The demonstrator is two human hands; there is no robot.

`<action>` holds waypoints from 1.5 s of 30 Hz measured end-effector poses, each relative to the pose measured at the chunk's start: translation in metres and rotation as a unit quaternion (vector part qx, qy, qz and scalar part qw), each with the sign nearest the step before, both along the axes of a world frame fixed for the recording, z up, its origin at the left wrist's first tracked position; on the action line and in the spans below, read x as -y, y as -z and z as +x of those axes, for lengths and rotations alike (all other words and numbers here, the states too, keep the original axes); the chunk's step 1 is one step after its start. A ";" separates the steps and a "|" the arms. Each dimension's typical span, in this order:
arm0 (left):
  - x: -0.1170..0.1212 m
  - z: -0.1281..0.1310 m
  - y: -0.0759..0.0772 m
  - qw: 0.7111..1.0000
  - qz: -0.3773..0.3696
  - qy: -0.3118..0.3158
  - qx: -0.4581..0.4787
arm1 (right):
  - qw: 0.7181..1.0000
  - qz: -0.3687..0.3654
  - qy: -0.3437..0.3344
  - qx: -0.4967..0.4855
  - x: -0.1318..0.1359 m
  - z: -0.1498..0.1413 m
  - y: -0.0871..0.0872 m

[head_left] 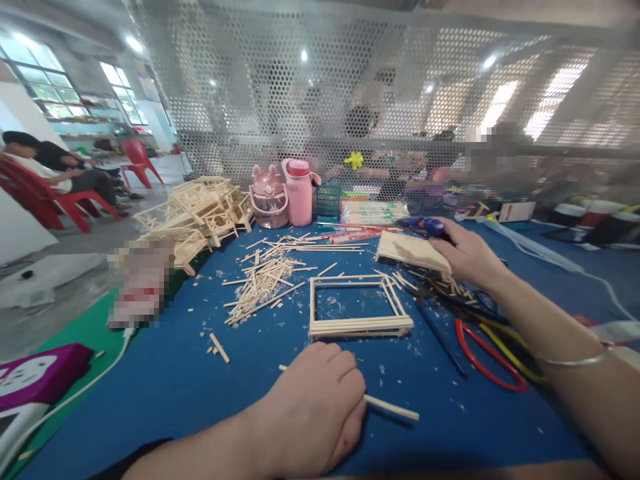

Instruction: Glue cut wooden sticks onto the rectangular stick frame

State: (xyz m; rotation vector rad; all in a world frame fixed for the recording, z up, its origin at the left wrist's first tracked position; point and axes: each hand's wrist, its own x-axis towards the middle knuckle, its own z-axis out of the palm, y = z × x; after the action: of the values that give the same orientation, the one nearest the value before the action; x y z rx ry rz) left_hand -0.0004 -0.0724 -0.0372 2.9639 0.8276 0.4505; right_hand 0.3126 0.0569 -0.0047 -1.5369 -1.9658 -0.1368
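My left hand (325, 400) is closed in the near middle of the table, wrapped over a thin wooden stick (393, 407) that sticks out on both sides. Just beyond it stands a small rectangular frame of glued sticks (361, 325), apart from the hand. At the right, my right hand (465, 250) is closed around a blue glue gun (423, 227); some of its fingers are hidden. Below the gun sits a pale wooden panel piece (407, 250), close to that hand.
Loose sticks (265, 283) lie in a pile left of centre. Finished stick models (200, 213) are heaped at the far left. Pliers with red handles (490, 360) lie at the right. Two pink bottles (300, 193) stand before a perforated metal screen (300, 100).
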 end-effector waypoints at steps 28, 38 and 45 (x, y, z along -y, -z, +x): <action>-0.077 0.059 -0.026 0.974 -0.182 -0.134 0.000 | 0.996 0.040 -0.037 0.070 0.029 -0.002 0.022; -0.076 0.062 -0.030 0.967 -0.204 -0.152 -0.026 | 0.992 0.057 -0.077 0.084 0.031 -0.006 0.024; -0.074 0.064 -0.031 0.966 -0.204 -0.149 -0.046 | 0.983 0.115 -0.132 0.062 0.039 -0.011 0.018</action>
State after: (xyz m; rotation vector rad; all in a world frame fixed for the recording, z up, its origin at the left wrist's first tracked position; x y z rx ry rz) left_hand 0.0640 0.0019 -0.0067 2.5050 1.2169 0.1241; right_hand 0.3016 0.0180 -0.0231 -1.1348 -2.1467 -0.3435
